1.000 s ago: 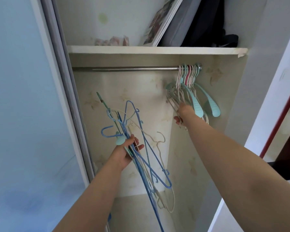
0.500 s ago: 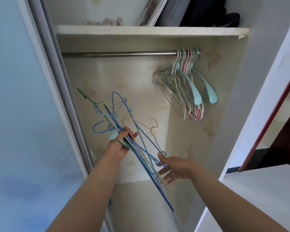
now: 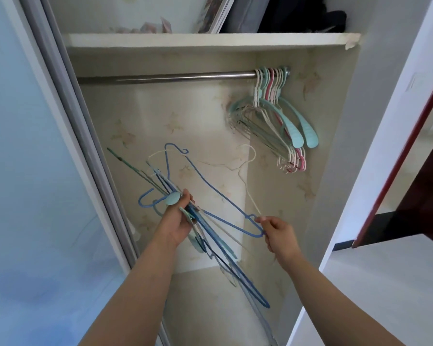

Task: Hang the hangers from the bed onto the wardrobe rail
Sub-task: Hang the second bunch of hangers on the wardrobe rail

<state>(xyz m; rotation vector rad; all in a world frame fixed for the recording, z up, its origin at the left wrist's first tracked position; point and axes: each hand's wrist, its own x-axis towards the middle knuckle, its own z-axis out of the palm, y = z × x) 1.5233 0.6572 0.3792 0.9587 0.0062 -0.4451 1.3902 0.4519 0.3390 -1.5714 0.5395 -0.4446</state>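
My left hand (image 3: 178, 221) grips a bundle of thin hangers (image 3: 205, 236), mostly blue wire ones with some teal and cream, pointing down into the open wardrobe. My right hand (image 3: 278, 233) pinches the lower corner of a blue wire hanger (image 3: 210, 186) and a cream hanger (image 3: 245, 171), both fanned out to the right of the bundle. Above runs the metal rail (image 3: 173, 77). At its right end several hangers (image 3: 280, 121) in teal, cream and pink hang bunched together.
A shelf (image 3: 210, 39) above the rail carries a framed picture, a grey case and dark cloth. A sliding door with a blue panel (image 3: 23, 171) stands at the left. The wardrobe's white side wall (image 3: 375, 146) is at the right, with a dark red-edged piece of furniture (image 3: 410, 171) beyond.
My right hand came down from the hangers on the rail to the bundle, took hold of a blue and a cream hanger, and has drawn them out to the right.
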